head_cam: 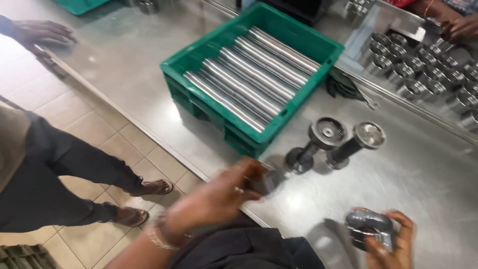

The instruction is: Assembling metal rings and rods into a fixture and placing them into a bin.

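Observation:
My left hand (219, 197) reaches over the steel table's front edge and its fingers close on a small dark metal piece (261, 182), blurred by motion. My right hand (391, 244) grips a grey metal cylindrical part (368, 226) near the bottom right. Just beyond my left hand two dumbbell-shaped metal spindles (316, 144) (356, 143) lie on the table. A green plastic crate (318, 47) behind them holds several polished steel rods (251, 74) laid side by side.
Another person stands at the left on the tiled floor, one hand (42, 34) resting on the table edge. A third person's hand (460, 27) works at top right above several metal cups (423, 69). A spanner (368, 102) and dark cloth (341, 84) lie beside the crate.

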